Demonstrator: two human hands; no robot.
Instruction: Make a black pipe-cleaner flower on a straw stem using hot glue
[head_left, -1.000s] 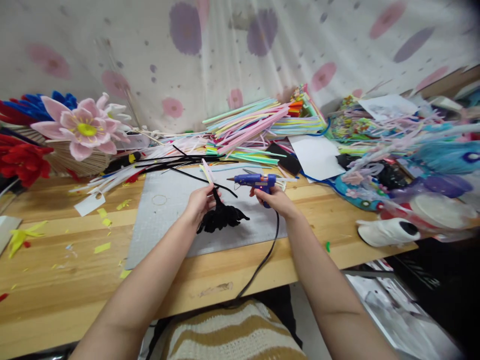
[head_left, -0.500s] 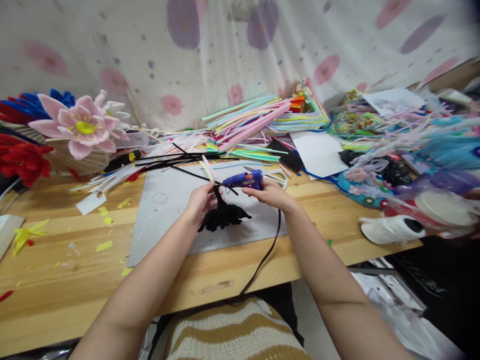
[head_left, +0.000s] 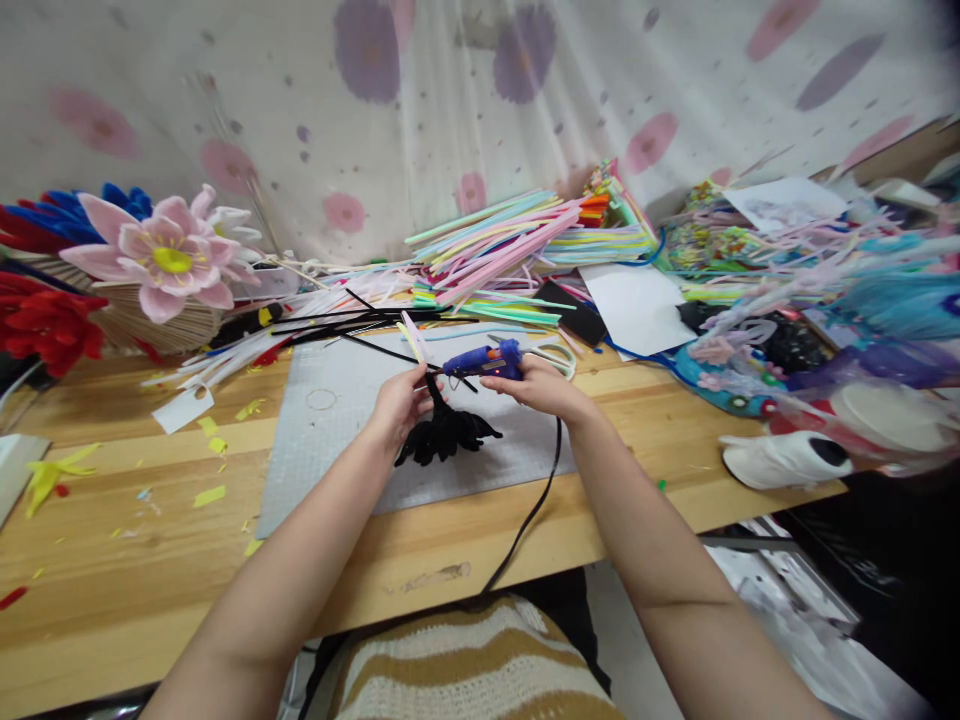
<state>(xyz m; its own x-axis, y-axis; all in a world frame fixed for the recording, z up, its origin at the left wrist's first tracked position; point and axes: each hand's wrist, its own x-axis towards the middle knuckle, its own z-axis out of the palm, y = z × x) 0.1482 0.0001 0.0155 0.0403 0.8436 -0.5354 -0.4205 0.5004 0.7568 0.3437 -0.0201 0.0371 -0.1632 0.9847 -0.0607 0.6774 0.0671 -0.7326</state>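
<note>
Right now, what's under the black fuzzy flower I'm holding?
A grey mat on the wooden table lies under the black fuzzy flower, whose stem the left hand grips; the right hand holds a glue gun near it. The mat beneath is hidden.

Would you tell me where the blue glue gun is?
Mid-view, the glue gun is in the right hand, nozzle by the black fuzzy flower that the left hand holds.

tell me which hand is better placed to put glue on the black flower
Right, probably. The right hand grips the blue glue gun, with its nozzle at the stem of the black flower. The left hand is occupied pinching that stem.
</note>
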